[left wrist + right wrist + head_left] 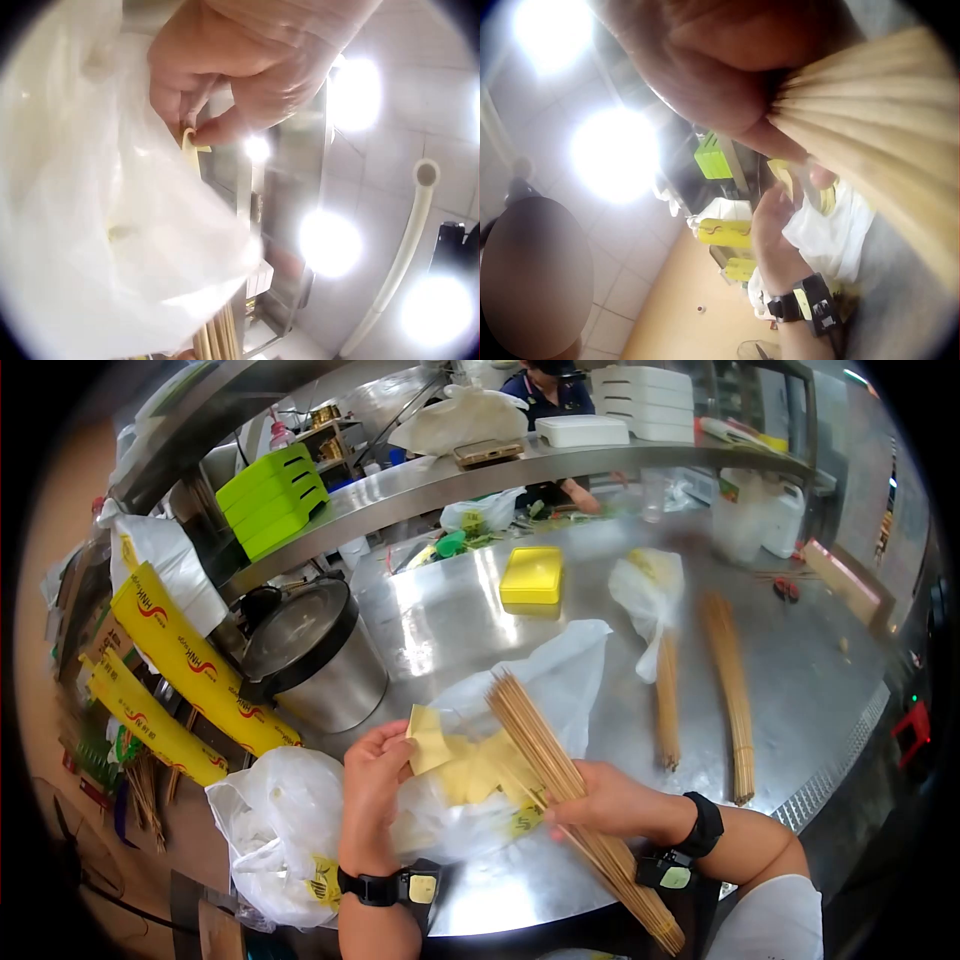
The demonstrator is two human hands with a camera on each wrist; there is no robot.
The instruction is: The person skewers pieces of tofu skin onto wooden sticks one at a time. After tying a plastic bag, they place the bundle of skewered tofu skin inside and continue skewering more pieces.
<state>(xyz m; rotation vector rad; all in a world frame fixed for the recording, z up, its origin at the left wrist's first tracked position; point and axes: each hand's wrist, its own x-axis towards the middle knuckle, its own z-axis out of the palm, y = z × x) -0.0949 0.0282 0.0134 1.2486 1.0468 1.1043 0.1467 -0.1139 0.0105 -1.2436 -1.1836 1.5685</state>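
Observation:
My left hand (372, 778) pinches a thin, pale yellow square piece (430, 740) between thumb and fingers; in the left wrist view its edge (190, 146) shows, bent at the fingertips. More such yellow pieces (470, 772) lie in an opened white plastic bag (570, 660) below and between the hands. A thick bundle of bamboo skewers (540, 745) is gripped in my right hand (612, 800), slanting across the front of the bag. Close up in the right wrist view, the skewers (870, 127) run out from under the palm.
Two more skewer bundles (730, 700) lie on the steel table at right, one partly in a plastic bag (650, 590). A yellow box (531, 575) stands behind the bag. At left are a lidded pot (335, 670), a full white bag (275, 820) and yellow rolls (190, 660). Above runs a shelf (400, 500).

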